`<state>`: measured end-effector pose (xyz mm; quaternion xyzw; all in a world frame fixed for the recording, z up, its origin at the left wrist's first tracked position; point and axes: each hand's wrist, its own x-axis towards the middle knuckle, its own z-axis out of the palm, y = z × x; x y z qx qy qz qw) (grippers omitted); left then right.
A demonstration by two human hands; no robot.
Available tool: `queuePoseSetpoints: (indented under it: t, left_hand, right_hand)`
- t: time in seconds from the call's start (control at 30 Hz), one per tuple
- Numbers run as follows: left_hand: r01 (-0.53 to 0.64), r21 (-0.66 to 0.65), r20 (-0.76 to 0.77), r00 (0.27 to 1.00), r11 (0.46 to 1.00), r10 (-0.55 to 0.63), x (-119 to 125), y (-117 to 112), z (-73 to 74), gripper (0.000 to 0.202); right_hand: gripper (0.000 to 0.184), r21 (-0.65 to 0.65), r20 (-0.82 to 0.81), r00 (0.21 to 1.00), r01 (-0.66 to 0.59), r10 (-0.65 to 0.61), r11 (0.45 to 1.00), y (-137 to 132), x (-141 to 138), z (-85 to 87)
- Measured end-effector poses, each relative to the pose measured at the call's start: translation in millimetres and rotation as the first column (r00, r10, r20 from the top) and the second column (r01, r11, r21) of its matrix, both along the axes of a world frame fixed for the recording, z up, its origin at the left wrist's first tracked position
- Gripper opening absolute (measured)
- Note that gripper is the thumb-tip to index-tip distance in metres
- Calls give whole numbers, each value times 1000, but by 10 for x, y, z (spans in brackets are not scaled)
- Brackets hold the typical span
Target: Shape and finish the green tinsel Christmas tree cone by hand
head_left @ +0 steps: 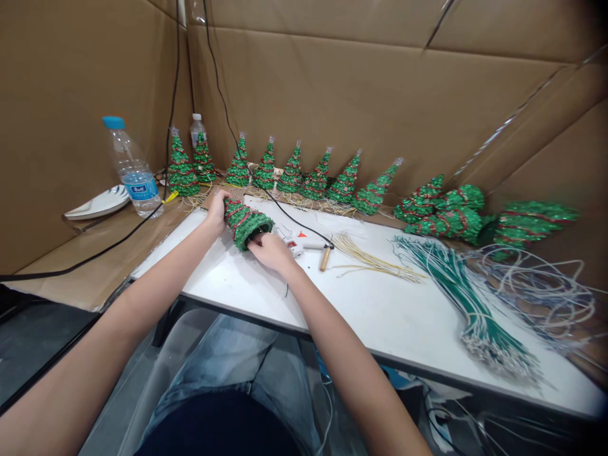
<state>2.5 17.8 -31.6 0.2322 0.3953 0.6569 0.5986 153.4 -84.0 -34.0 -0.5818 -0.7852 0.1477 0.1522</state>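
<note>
A small green tinsel Christmas tree (pixel 244 221) with red garland lies tilted on its side above the white table, its hollow base facing me. My left hand (pixel 217 212) is closed around its narrow top end. At the open base is my right hand (pixel 272 251), fingers bent and pressed together, the tips partly inside the hollow. What they pinch there is hidden. A short dark green strand (pixel 286 291) hangs below my right hand. Just beyond that hand lies a white glue gun (pixel 304 244), and near it a small wooden-handled tool (pixel 325 259).
Several similar trees (pixel 291 170) stand along the cardboard wall; others lie at right (pixel 446 221). Yellowish wires (pixel 375 259), a bundle of green wires (pixel 468 294) and coiled white cable (pixel 546 285) occupy the right. A black cord (pixel 228 114) crosses overhead. A bottle (pixel 137 180) stands left.
</note>
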Motion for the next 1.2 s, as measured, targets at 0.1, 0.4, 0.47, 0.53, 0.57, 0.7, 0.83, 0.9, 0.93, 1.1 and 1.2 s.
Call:
queuePoseSetpoints:
  t: [0.1, 0.4, 0.47, 0.53, 0.57, 0.7, 0.83, 0.9, 0.93, 1.1, 1.2]
  left_hand:
    - [-1, -1, -1, 1000, 1000, 1, 3, -9, 7, 14]
    - [-27, -2, -8, 1000, 1000, 27, 26, -24, 36, 12]
    - [-44, -1, -13, 999, 999, 44, 29, -12, 38, 13]
    - [-61, -1, -20, 998, 998, 61, 28, 2, 38, 14]
    - [-69, -1, -26, 997, 998, 69, 28, 10, 37, 14]
    - [-101, 2, -47, 994, 995, 101, 30, 32, 23, 14]
    - [-134, 5, -56, 989, 991, 134, 41, 54, -13, 14]
    - [-143, -5, -60, 988, 990, 143, 45, 70, -41, 16]
    - [-145, -13, -62, 988, 989, 144, 46, 79, -56, 17]
    - [-134, -49, -71, 989, 990, 130, 50, 125, -133, 19]
    - [-119, -55, -63, 991, 991, 116, 48, 153, -167, 20]
  right_hand:
    - [33, -4, -10, 1000, 3, -3, 1000, -4, 3, 0]
    - [31, -9, -99, 993, 58, -59, 998, 19, 8, 11]
    - [34, 10, -148, 985, 94, -92, 995, 44, 17, 2]
    - [37, 20, -197, 972, 134, -127, 991, 65, 27, -8]
    - [38, 22, -219, 965, 149, -141, 989, 72, 31, -12]
    - [44, 26, -295, 942, 176, -161, 984, 79, 28, -13]
    - [48, 31, -360, 918, 187, -164, 982, 55, -12, 14]
    - [46, 35, -385, 910, 182, -154, 983, 35, -39, 27]
    - [45, 42, -399, 906, 175, -144, 984, 25, -53, 31]
    - [45, 103, -480, 875, 121, -57, 987, -5, -105, 24]
    - [44, 107, -524, 851, 108, -37, 988, -3, -118, 11]
